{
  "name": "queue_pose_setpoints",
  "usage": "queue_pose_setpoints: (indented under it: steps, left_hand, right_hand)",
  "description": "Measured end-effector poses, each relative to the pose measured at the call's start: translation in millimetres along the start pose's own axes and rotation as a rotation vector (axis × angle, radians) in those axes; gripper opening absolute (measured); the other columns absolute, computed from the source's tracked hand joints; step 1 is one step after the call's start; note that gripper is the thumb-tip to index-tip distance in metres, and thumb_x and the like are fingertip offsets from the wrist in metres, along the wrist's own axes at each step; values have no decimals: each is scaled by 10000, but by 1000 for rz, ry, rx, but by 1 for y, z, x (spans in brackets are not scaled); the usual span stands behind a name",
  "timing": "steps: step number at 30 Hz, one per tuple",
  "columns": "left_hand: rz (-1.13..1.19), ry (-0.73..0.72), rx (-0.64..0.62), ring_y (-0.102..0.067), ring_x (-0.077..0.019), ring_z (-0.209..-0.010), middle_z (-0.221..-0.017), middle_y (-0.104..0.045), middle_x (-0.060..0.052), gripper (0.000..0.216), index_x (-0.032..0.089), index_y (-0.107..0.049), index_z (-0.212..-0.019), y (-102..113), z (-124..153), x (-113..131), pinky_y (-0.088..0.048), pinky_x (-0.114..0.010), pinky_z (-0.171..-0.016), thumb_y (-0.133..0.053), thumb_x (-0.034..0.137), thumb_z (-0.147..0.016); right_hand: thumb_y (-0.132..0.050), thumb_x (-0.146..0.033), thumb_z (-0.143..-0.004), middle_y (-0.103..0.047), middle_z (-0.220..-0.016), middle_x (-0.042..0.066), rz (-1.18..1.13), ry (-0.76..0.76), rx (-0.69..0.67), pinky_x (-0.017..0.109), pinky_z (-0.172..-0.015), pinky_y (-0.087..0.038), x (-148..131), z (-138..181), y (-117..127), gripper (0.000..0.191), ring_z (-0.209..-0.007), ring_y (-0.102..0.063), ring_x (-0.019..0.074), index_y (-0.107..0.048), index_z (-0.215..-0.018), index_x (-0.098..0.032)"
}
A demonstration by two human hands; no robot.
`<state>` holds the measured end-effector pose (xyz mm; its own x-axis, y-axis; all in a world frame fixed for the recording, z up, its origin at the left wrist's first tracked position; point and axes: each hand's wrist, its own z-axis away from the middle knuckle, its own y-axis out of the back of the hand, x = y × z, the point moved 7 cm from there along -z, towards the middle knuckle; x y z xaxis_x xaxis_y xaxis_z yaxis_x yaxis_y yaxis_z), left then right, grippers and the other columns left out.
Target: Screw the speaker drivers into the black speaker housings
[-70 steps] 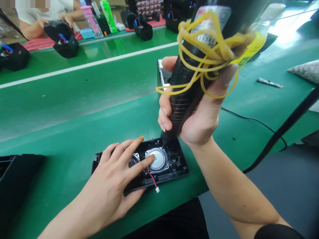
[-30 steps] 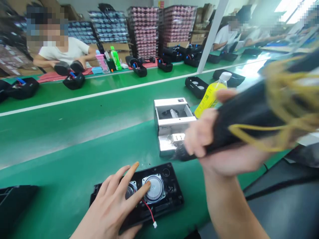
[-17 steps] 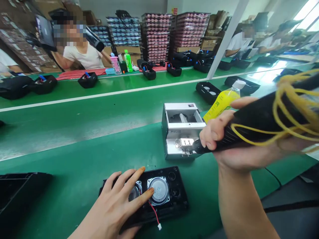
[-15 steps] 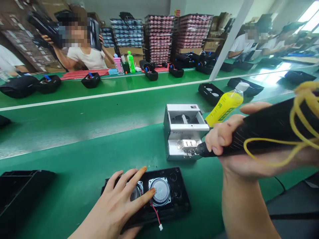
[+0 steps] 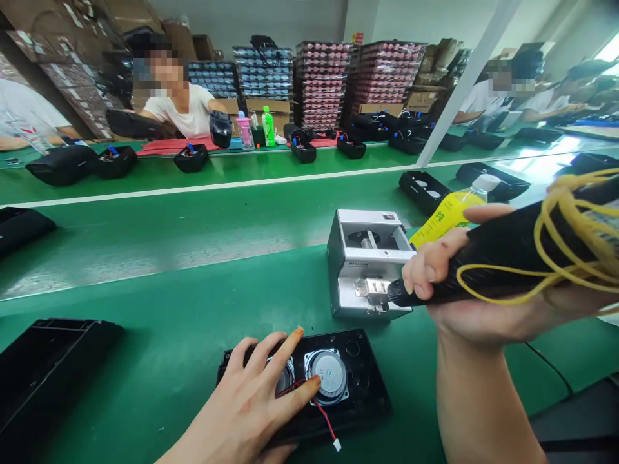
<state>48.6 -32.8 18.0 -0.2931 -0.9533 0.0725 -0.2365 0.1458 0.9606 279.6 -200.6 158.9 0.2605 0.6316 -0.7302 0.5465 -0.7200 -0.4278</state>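
Note:
My left hand (image 5: pixel 261 393) lies over a black speaker panel (image 5: pixel 374 393), fingers spread across its top and the thumb at the near edge. A round silver speaker driver (image 5: pixel 331 374) shows beside the fingertips; a second one (image 5: pixel 285 380) is partly hidden under them. From the panel hangs a red and black wire with a white plug (image 5: pixel 337 444). My right hand (image 5: pixel 464 283) is wrapped round a black electric screwdriver (image 5: pixel 503 248) with yellow bands (image 5: pixel 556 245) looped about it. Its nose is at the front of a silver screw feeder (image 5: pixel 341 254); the bit's tip is hard to make out.
Behind my right hand leans a yellow bottle (image 5: pixel 442 216). A black housing (image 5: pixel 48 367) lies at the left. Black speaker cases (image 5: pixel 302 147) stand along the green conveyor (image 5: pixel 217 212). A co-worker (image 5: pixel 178 106) sits across, others at the right. A pole (image 5: pixel 464 90) rises beyond the bottle.
The whole view has shifted, so things sit farther right. Both hands keep their holds, with the screwdriver still at the feeder. The co-worker opposite has lowered the raised black cases.

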Motion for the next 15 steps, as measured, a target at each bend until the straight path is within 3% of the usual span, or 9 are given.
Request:
queue_pose_setpoints:
  steps: [2, 6, 8, 12, 15]
  left_hand:
    - [12, -12, 3, -503, -470, -1425, -1756, -343, -201, 729, 422, -574, -1550, 0, -1, 1, -425, -688, -1046, -814, 557, -876]
    - [28, -4, -7, -499, -469, -1429, -1762, -328, -210, 753, 420, -564, -1558, 6, -3, 1, -439, -682, -1037, -835, 520, -863]
    - [28, 3, -15, -498, -465, -1440, -1752, -347, -206, 763, 415, -571, -1549, 7, -1, 2, -432, -684, -1060, -855, 512, -847]
    - [14, -21, -24, -440, -486, -1505, -1771, -310, -215, 842, 399, -528, -1586, 6, 3, 5, -353, -750, -1131, -853, 591, -834]
    - [14, 26, -89, -396, -487, -1552, -1789, -284, -205, 868, 417, -487, -1611, 4, 5, 4, -317, -788, -1156, -868, 541, -841]
  right_hand:
    - [-902, -830, -659, -659, -597, -15, 17, 40, 8, 286, -268, -417, 5, -3, 0, 631, -356, -510, 164, -848, -962, -279]
    - [-685, -957, -757, -601, -521, -24, 64, 183, -23, 271, -182, -274, 10, -8, 2, 740, -256, -393, 146, -826, -938, -254]
    - [-666, -992, -728, -588, -511, -41, 64, 172, -29, 273, -176, -249, 11, -9, 3, 772, -244, -374, 147, -828, -936, -267]
    - [-977, -814, -506, -640, -588, -63, 84, -31, 43, 292, -284, -374, 11, 1, 6, 675, -334, -448, 154, -846, -982, -354]
    - [-1018, -728, -548, -643, -644, -57, 112, -53, -19, 314, -326, -387, 5, 10, 5, 680, -380, -452, 159, -835, -1104, -384]
